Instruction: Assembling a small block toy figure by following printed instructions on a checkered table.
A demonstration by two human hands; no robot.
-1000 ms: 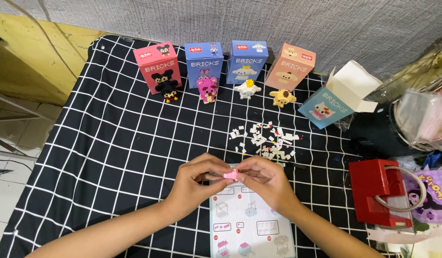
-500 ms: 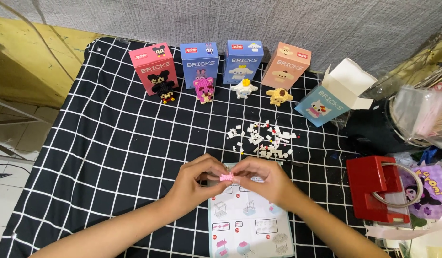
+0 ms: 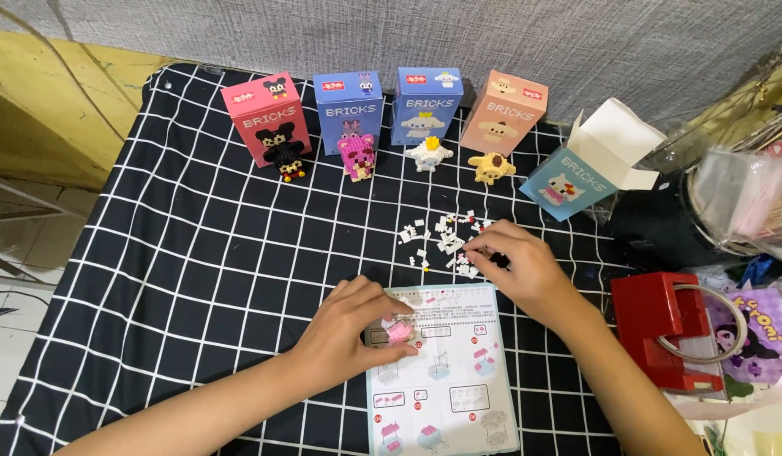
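Note:
My left hand rests at the left edge of the instruction sheet and pinches a small pink brick piece. My right hand lies farther back, fingertips down among the scattered small white bricks; whether it has one between its fingers I cannot tell. Both hands are over a black cloth with a white grid.
Four upright toy-brick boxes stand at the back: pink, two blue, peach, each with a small built figure in front. An open light-blue box lies right. A red box and plastic bags crowd the right edge.
The hands have separated. My right hand left the pink piece and moved back and right to the white bricks. My left hand stayed near the sheet with the pink piece.

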